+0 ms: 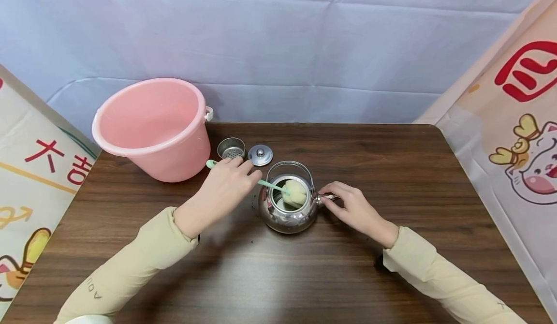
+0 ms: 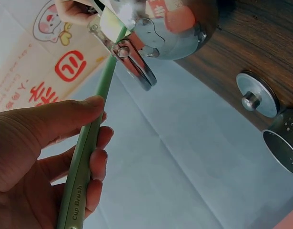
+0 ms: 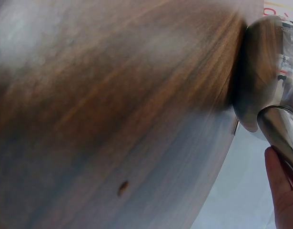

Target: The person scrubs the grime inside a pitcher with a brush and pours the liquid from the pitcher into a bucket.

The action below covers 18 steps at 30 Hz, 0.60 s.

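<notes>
My left hand (image 1: pixel 224 184) grips the green handle (image 2: pixel 79 186) of a cup brush, marked "Cup Brush", with thumb and curled fingers. Its pale yellow sponge head (image 1: pixel 295 193) is at the round mouth of a shiny steel kettle (image 1: pixel 287 223); how deep it reaches cannot be told. The kettle stands upright, lidless, its bail handle (image 1: pixel 289 163) raised. On the kettle's right, my right hand (image 1: pixel 354 208) pinches the short spout (image 3: pixel 279 131) between thumb and fingers. In the right wrist view only part of that hand shows, at the lower right edge.
Behind the kettle lie its lid (image 1: pixel 260 154) with a round knob and a perforated metal strainer (image 1: pixel 231 146). A large pink bucket (image 1: pixel 174 162) stands at the table's back left. The brown wooden table (image 1: pixel 391 169) meets a pale cloth backdrop (image 1: pixel 270 48).
</notes>
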Each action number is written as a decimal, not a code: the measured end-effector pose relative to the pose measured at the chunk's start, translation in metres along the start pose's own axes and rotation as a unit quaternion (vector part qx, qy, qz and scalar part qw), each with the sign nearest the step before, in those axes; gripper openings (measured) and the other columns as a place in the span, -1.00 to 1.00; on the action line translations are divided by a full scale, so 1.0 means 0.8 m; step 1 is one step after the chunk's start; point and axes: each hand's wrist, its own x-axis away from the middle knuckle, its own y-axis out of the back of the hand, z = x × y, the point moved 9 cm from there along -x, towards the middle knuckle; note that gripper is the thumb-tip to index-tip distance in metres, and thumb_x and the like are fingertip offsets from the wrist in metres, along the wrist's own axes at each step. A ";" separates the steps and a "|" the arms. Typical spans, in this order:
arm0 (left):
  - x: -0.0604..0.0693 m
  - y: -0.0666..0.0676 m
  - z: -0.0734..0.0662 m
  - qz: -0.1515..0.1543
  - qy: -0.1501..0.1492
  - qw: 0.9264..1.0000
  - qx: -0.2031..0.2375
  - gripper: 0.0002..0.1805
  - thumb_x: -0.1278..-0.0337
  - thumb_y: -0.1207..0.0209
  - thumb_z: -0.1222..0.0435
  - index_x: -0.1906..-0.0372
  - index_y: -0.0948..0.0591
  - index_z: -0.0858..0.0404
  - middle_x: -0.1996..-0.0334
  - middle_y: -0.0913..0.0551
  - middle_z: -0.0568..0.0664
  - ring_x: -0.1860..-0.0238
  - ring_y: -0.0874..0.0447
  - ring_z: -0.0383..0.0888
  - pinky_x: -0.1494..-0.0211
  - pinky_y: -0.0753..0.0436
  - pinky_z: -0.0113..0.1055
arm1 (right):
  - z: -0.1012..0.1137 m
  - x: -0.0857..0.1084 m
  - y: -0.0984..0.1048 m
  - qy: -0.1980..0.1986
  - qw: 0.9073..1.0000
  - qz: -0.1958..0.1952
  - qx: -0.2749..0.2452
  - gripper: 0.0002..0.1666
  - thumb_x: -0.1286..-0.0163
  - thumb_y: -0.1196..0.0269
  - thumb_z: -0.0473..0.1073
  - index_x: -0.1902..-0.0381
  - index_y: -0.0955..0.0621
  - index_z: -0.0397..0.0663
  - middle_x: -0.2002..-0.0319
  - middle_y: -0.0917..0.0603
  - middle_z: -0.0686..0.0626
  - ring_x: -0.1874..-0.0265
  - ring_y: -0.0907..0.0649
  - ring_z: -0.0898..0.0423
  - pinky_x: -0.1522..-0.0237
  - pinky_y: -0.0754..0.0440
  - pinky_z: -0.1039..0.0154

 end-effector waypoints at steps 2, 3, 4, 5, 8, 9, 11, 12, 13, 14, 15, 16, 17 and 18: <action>0.000 -0.001 0.002 0.002 0.003 1.000 -0.002 -0.90 0.17 -0.22 0.43 0.58 -0.53 0.21 0.60 -0.47 0.01 0.52 -0.42 -0.01 0.50 -0.36 -0.29 | 0.000 0.000 0.000 0.002 1.000 -0.001 0.001 -0.84 -0.18 -0.23 -0.33 0.26 -0.60 -0.05 0.27 -0.62 0.11 0.26 -0.60 0.22 0.25 -0.56 0.24; -0.001 -0.001 0.002 0.004 0.004 1.000 -0.001 -0.90 0.18 -0.22 0.43 0.57 -0.54 0.21 0.60 -0.48 0.01 0.52 -0.42 0.00 0.50 -0.36 -0.29 | 0.000 0.000 0.000 0.003 1.000 -0.001 0.001 -0.84 -0.18 -0.23 -0.33 0.26 -0.60 -0.05 0.27 -0.62 0.11 0.25 -0.60 0.22 0.25 -0.56 0.24; -0.001 -0.001 0.003 0.006 0.004 1.000 -0.003 -0.90 0.19 -0.23 0.42 0.57 -0.55 0.21 0.59 -0.48 0.01 0.52 -0.42 0.00 0.50 -0.36 -0.29 | 0.000 0.000 0.000 0.003 1.000 -0.002 0.000 -0.84 -0.18 -0.23 -0.33 0.26 -0.60 -0.05 0.27 -0.62 0.11 0.25 -0.60 0.22 0.25 -0.56 0.25; -0.001 -0.001 0.003 0.008 0.004 1.000 -0.004 -0.90 0.20 -0.24 0.42 0.57 -0.55 0.21 0.59 -0.48 0.02 0.52 -0.42 0.00 0.50 -0.36 -0.29 | 0.000 0.000 0.000 0.003 1.000 -0.002 0.000 -0.84 -0.18 -0.23 -0.33 0.26 -0.60 -0.05 0.27 -0.62 0.11 0.25 -0.60 0.22 0.25 -0.56 0.25; -0.001 0.000 0.003 0.009 0.002 1.000 -0.009 -0.90 0.21 -0.25 0.43 0.57 -0.55 0.21 0.60 -0.48 0.01 0.52 -0.42 -0.01 0.50 -0.36 -0.30 | 0.000 -0.001 0.000 0.002 1.000 -0.003 -0.002 -0.84 -0.17 -0.23 -0.33 0.26 -0.60 -0.05 0.27 -0.62 0.11 0.25 -0.60 0.22 0.24 -0.56 0.25; 0.000 0.001 0.003 0.009 0.002 1.000 -0.011 -0.90 0.21 -0.25 0.43 0.58 -0.55 0.21 0.60 -0.48 0.01 0.52 -0.42 -0.01 0.50 -0.36 -0.30 | 0.000 -0.001 0.000 0.002 1.000 -0.004 -0.002 -0.84 -0.17 -0.23 -0.33 0.26 -0.60 -0.05 0.27 -0.62 0.11 0.24 -0.60 0.22 0.23 -0.56 0.25; 0.001 0.003 0.003 0.008 0.003 1.000 -0.014 -0.89 0.20 -0.24 0.43 0.58 -0.54 0.21 0.61 -0.47 0.01 0.51 -0.42 -0.01 0.50 -0.36 -0.30 | 0.000 -0.001 0.000 0.002 1.000 -0.004 -0.002 -0.84 -0.18 -0.23 -0.33 0.26 -0.60 -0.05 0.26 -0.62 0.12 0.24 -0.60 0.21 0.23 -0.56 0.25; 0.001 0.004 0.003 0.007 0.003 1.000 -0.015 -0.89 0.19 -0.24 0.43 0.59 -0.53 0.21 0.61 -0.46 0.01 0.52 -0.42 -0.01 0.50 -0.36 -0.30 | 0.000 -0.001 0.000 0.002 1.000 -0.004 -0.002 -0.84 -0.18 -0.23 -0.33 0.26 -0.60 -0.05 0.26 -0.62 0.12 0.24 -0.60 0.21 0.23 -0.56 0.25; 0.002 0.005 0.004 0.007 0.004 1.000 -0.016 -0.88 0.19 -0.23 0.43 0.60 -0.52 0.21 0.62 -0.45 0.01 0.52 -0.42 0.00 0.50 -0.36 -0.30 | 0.000 -0.001 0.000 0.002 1.000 -0.003 -0.001 -0.84 -0.18 -0.23 -0.32 0.26 -0.60 -0.04 0.26 -0.62 0.12 0.24 -0.60 0.21 0.23 -0.56 0.25; 0.002 0.005 0.004 0.007 0.005 1.000 -0.017 -0.88 0.18 -0.23 0.42 0.61 -0.52 0.22 0.62 -0.45 0.01 0.52 -0.42 -0.01 0.51 -0.35 -0.30 | 0.000 -0.001 0.000 0.002 1.000 -0.003 -0.001 -0.84 -0.18 -0.23 -0.32 0.26 -0.60 -0.04 0.26 -0.62 0.12 0.24 -0.60 0.21 0.23 -0.56 0.24; 0.003 0.006 0.004 0.008 0.005 1.000 -0.018 -0.88 0.18 -0.23 0.42 0.61 -0.51 0.22 0.62 -0.44 0.01 0.52 -0.41 -0.01 0.51 -0.35 -0.30 | 0.000 -0.001 0.000 0.002 1.000 -0.003 0.000 -0.84 -0.18 -0.23 -0.32 0.25 -0.60 -0.04 0.26 -0.62 0.12 0.24 -0.60 0.21 0.23 -0.56 0.24; 0.003 0.006 0.004 0.009 0.005 1.000 -0.018 -0.88 0.17 -0.23 0.41 0.61 -0.51 0.22 0.63 -0.44 0.01 0.53 -0.41 -0.01 0.51 -0.35 -0.30 | 0.000 -0.001 0.000 0.002 1.000 -0.002 0.000 -0.84 -0.18 -0.23 -0.32 0.25 -0.60 -0.04 0.26 -0.62 0.12 0.24 -0.60 0.21 0.23 -0.56 0.24; 0.004 0.007 0.004 0.010 0.005 1.000 -0.019 -0.88 0.17 -0.23 0.41 0.62 -0.51 0.22 0.63 -0.43 0.01 0.53 -0.41 -0.01 0.51 -0.35 -0.31 | 0.000 -0.001 0.000 0.003 1.000 -0.002 0.000 -0.84 -0.18 -0.23 -0.32 0.25 -0.60 -0.04 0.26 -0.62 0.11 0.24 -0.60 0.21 0.23 -0.56 0.24; 0.004 0.007 0.003 0.011 0.004 1.000 -0.019 -0.88 0.17 -0.23 0.40 0.62 -0.51 0.22 0.63 -0.43 0.01 0.53 -0.40 -0.01 0.52 -0.34 -0.31 | 0.000 -0.001 0.000 0.003 1.000 -0.002 0.001 -0.84 -0.18 -0.23 -0.33 0.26 -0.60 -0.04 0.26 -0.62 0.11 0.23 -0.60 0.21 0.22 -0.56 0.24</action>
